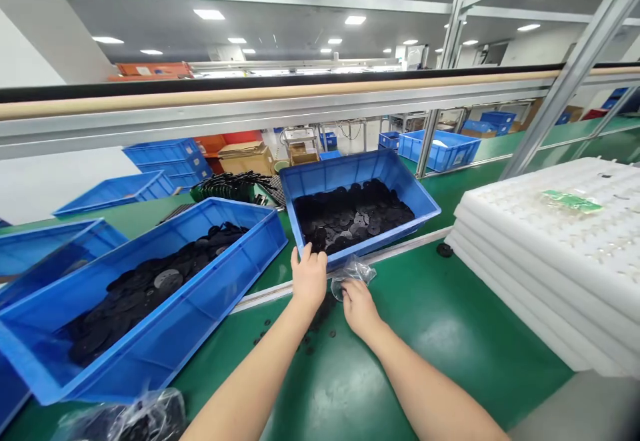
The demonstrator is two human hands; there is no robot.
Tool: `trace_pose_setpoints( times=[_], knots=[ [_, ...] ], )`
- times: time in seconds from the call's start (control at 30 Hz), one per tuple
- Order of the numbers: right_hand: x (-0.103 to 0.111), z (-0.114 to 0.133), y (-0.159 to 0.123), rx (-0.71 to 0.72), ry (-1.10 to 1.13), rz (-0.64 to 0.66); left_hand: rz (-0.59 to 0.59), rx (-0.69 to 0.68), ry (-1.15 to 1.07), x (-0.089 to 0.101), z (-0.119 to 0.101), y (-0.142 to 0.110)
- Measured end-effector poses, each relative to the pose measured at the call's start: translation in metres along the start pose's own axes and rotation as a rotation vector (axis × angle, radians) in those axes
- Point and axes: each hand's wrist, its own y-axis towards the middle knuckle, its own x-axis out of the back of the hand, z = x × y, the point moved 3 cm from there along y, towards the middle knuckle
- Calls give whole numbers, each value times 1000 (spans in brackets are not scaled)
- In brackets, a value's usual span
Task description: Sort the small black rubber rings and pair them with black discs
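My left hand (309, 274) rests on the near rim of a tilted blue bin (395, 167) full of black discs (353, 217), its fingers curled over the edge. My right hand (357, 304) lies on the green table just below the bin, fingers closed on a small clear plastic bag (354, 271). A few small black parts (305, 341) lie scattered on the table under my forearms.
A second, longer blue bin (200, 307) of black discs sits at the left. Stacked white trays (560, 254) stand at the right, with one black disc (443, 249) beside them. A crumpled plastic bag (135, 417) lies at the bottom left. More blue bins stand behind.
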Motion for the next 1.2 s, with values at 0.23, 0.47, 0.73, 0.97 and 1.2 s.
trace_pose_setpoints(
  times=[0.23, 0.47, 0.73, 0.97, 1.2],
  knots=[
    [4, -8, 21, -70, -427, 355, -99, -27, 4, -6, -11, -18],
    [22, -19, 12, -152, -598, 408, 12, -21, -19, -8, 12, 6],
    [37, -15, 7, -89, -702, 515, 210, 69, -105, -16, 37, 45],
    [30, -21, -3, 20, -763, 536, 36, 184, -326, 40, 78, -62],
    [31, -14, 3, 124, -877, 589, 476, 704, -95, 112, 190, -204]
  ],
)
